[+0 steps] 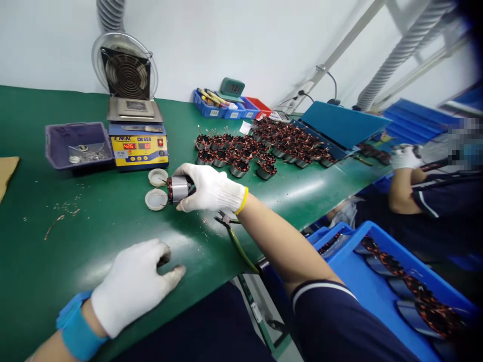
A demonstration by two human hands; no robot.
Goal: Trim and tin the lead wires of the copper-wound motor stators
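Stator (178, 189) in right hand (209, 189), apart from left hand (134, 286).

One stator (178, 189) observed: cylindrical, grey metallic body, copper-coloured windings exposed at the end. Held on its side in the right hand (209, 190), wound end facing two white dishes (156, 199), just beside them. Bench contact beneath: cannot be determined from where I stand.

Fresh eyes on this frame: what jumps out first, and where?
Likely the mass of copper-wound cores crowding the green table, upper middle and toward the right. Next, the yellow-fronted machine at upper left, with its red lit digits. Then the white-gloved right hand near the middle, holding a single core sideways beside two small white dishes.
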